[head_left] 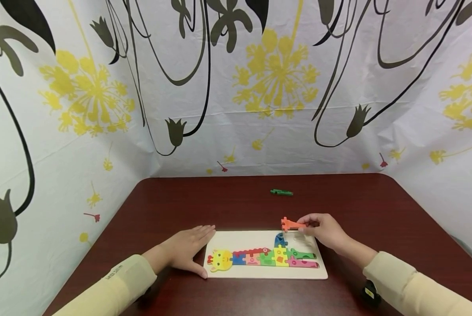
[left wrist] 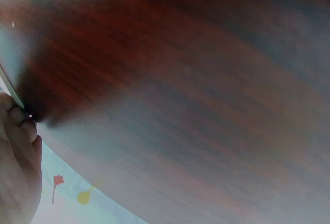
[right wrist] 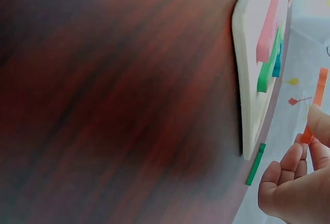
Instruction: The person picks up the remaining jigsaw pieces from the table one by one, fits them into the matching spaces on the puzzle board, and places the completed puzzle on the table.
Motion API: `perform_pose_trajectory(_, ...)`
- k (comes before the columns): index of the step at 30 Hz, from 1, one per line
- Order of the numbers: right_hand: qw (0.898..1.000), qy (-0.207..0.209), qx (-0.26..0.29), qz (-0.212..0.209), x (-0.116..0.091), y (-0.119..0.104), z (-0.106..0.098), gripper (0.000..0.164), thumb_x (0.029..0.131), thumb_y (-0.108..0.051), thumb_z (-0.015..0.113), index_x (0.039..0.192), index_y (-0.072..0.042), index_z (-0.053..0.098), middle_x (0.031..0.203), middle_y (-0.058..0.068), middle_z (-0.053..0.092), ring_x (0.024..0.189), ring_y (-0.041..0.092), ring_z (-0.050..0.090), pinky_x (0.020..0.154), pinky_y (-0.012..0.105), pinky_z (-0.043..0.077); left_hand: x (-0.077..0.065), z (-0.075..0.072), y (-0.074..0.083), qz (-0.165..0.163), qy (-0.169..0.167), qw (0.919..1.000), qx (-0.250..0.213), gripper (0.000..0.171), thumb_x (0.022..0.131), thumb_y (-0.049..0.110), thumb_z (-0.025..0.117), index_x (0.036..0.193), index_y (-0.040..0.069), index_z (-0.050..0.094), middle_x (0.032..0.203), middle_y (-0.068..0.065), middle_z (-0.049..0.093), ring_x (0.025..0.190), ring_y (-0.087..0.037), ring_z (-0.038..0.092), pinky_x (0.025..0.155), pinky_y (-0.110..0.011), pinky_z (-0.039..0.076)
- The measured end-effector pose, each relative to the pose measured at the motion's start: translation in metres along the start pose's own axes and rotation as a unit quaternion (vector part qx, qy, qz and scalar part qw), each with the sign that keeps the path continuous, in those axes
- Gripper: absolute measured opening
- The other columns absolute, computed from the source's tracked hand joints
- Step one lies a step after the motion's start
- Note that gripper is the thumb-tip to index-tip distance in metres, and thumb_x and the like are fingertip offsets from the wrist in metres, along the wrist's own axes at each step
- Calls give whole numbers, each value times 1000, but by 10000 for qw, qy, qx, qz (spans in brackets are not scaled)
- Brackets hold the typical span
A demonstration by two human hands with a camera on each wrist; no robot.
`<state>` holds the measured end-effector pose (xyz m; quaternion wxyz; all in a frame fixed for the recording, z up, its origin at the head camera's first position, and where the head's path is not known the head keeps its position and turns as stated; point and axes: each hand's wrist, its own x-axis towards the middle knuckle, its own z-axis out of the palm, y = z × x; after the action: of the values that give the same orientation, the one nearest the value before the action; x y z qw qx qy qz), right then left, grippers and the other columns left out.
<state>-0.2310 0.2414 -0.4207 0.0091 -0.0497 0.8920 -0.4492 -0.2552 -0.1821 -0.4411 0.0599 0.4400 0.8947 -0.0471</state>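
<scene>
A white puzzle board [head_left: 243,239] lies flat on the table, bearing a colourful giraffe built of joined pieces. Its yellow head piece [head_left: 221,260] is at the left end, and green and pink [head_left: 304,263] leg pieces stretch to the right. My right hand [head_left: 326,230] pinches an orange puzzle piece [head_left: 289,224] between thumb and fingers, held above the board's far right part. Beside that piece is a blue piece [head_left: 280,240] of the giraffe. With fingers straight, my left hand [head_left: 190,249] rests at the board's left edge, its thumb at the near corner.
A green puzzle piece [head_left: 281,192] lies alone toward the far side of the dark red-brown table [head_left: 204,199]. A white cloth [head_left: 228,96] with flower prints hangs behind and along the sides of the table. A dark object [head_left: 371,292] sits under the right sleeve.
</scene>
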Motion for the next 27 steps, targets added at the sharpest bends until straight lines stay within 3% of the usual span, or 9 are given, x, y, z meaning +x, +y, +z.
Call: perform_pose_trajectory(27, 9991, -189, -40, 372, -12, 15, 6, 22, 81, -14, 80, 99, -3, 73, 83, 5, 61, 76, 21, 51, 61, 30, 43, 0, 2, 0, -26, 12, 10000, 18, 119, 73, 91, 35, 155, 6, 19, 160, -8, 18, 146, -20, 17, 116, -37, 20)
